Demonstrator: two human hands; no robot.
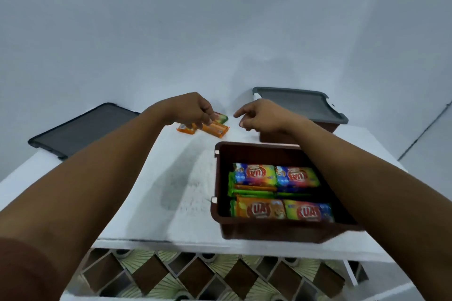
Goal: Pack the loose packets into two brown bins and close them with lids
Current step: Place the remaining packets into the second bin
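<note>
Brown far bin [326,127], at the back right of the white counter [146,190], already carries its grey lid [298,105]. This half of the task appears complete, although its contents are hidden. The near bin [269,232] stands open at the front right, just before the far one. It holds packed packets [276,190] in tidy rows, some flat on top and others on edge between them, and it looks nearly full.

A few loose packets [215,128], mostly orange and one green, lie together at the back centre of the counter, well apart from the near bin's opening. The left hand [193,110] rests over them, its fingers [206,120] curled down and pinching the top of the orange ones. The right hand [259,115] hovers just beside, in front of the far bin. Its fingers [238,113] are loosely bent with the index extended toward the packets, and it holds nothing.

What is left, by this view: carry this last cluster into the near bin, then fit the spare lid [83,129], which lies flat at the counter's far left corner.

No object stands between the packets and the open bin; the only hindrance appears to be the limited room above the rows. A tiled panel [195,273] shows below the counter's front edge.
</note>
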